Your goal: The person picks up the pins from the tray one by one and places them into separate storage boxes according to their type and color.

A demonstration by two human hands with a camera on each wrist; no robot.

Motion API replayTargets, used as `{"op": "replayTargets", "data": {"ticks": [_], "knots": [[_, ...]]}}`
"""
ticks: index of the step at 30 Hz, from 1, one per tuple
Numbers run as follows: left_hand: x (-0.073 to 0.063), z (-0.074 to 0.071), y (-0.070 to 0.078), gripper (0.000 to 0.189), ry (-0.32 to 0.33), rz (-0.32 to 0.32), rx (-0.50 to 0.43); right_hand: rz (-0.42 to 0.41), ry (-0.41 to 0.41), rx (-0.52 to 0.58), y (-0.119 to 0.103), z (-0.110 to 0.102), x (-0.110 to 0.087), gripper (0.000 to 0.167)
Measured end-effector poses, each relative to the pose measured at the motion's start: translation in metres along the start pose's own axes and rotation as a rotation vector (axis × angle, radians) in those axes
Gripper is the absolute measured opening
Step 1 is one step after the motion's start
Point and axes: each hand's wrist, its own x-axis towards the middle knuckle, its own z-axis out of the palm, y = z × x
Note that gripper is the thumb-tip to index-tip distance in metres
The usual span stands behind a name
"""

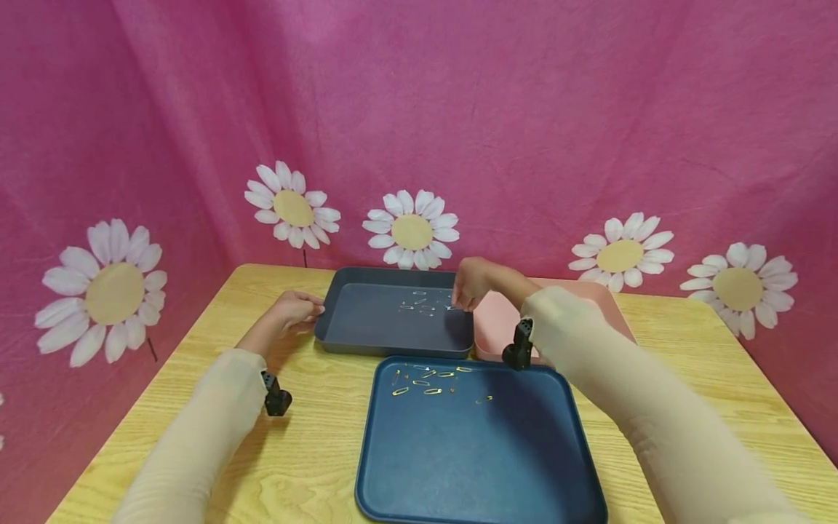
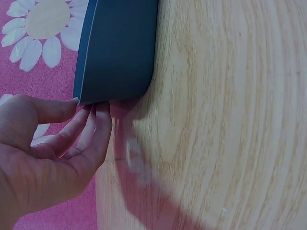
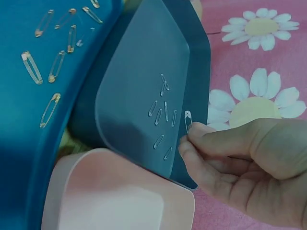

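My right hand [image 1: 473, 282] pinches a silver safety pin [image 3: 188, 116] between thumb and index finger, over the right end of the dark grey tray [image 1: 363, 316]. Several silver safety pins [image 3: 158, 116] lie on that tray's floor, below the pinched one. At the tray's left end, my left hand [image 1: 291, 309] holds the rim, its thumb at the edge and its fingers against the outer wall in the left wrist view. Several gold-coloured safety pins [image 1: 433, 391] are scattered at the far side of the blue tray [image 1: 425, 458], nearer to me.
A pink tray [image 1: 492, 327] stands right of the grey one, partly covered by my right forearm. All three trays rest on a wooden table [image 1: 308, 451]. Behind it hangs a pink cloth [image 1: 511, 145] printed with large white daisies.
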Motion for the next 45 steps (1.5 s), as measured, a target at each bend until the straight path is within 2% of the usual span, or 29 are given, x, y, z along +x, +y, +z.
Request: {"op": "replayTargets", "data": {"ticks": [2,5,6,8,9,12,13,15,16,18,20,25,26,33,39,45], "knots": [[-0.001,0.000,0.000,0.044,0.000,0.003,-0.007,0.108,0.028,-0.002,-0.021,0.000,-0.010,0.014],[-0.002,0.001,0.000,0.044,0.007,0.007,-0.003,0.152,0.053,-0.023,-0.025,0.000,-0.005,0.018],[-0.001,0.001,0.000,0.044,0.011,0.006,-0.004,0.113,0.008,-0.032,-0.012,-0.002,0.010,0.016],[-0.001,0.001,0.000,0.043,0.017,0.004,-0.003,0.116,-0.007,-0.050,0.001,-0.004,0.027,0.014],[-0.001,0.002,0.000,0.043,0.018,0.005,-0.002,0.081,-0.030,-0.042,0.016,-0.005,0.041,0.013],[0.000,0.001,-0.001,0.044,0.017,0.008,-0.008,0.095,-0.004,-0.034,0.025,-0.004,0.045,0.014],[0.000,0.001,-0.001,0.044,0.017,0.009,-0.009,0.130,0.059,-0.032,0.016,-0.002,0.031,0.016],[0.001,0.000,-0.001,0.044,0.016,0.011,-0.005,0.099,0.122,-0.010,0.009,0.001,0.011,0.016],[0.001,0.000,-0.001,0.044,0.017,0.012,-0.001,0.115,0.172,-0.007,-0.001,0.004,-0.007,0.016],[0.000,0.001,-0.001,0.044,0.015,0.011,-0.001,0.058,0.230,0.022,-0.003,0.007,-0.029,0.013],[-0.002,0.001,0.001,0.043,0.031,0.004,0.010,0.025,0.270,0.052,-0.001,0.011,-0.042,0.011],[-0.002,0.001,0.001,0.042,0.034,0.001,0.018,-0.036,0.337,0.117,0.016,0.026,-0.056,0.008],[-0.001,0.001,0.000,0.043,0.015,0.010,0.021,-0.049,0.343,0.131,0.020,0.029,-0.059,0.008],[0.000,0.001,0.001,0.042,0.033,0.011,0.023,-0.120,0.369,0.182,0.052,0.047,-0.078,0.012],[0.001,0.002,0.001,0.042,0.045,-0.001,0.009,-0.140,0.452,0.177,0.070,0.059,-0.094,0.012],[-0.002,0.002,0.002,0.042,0.048,-0.006,0.025,-0.112,0.519,0.168,0.072,0.071,-0.110,0.011]]}}
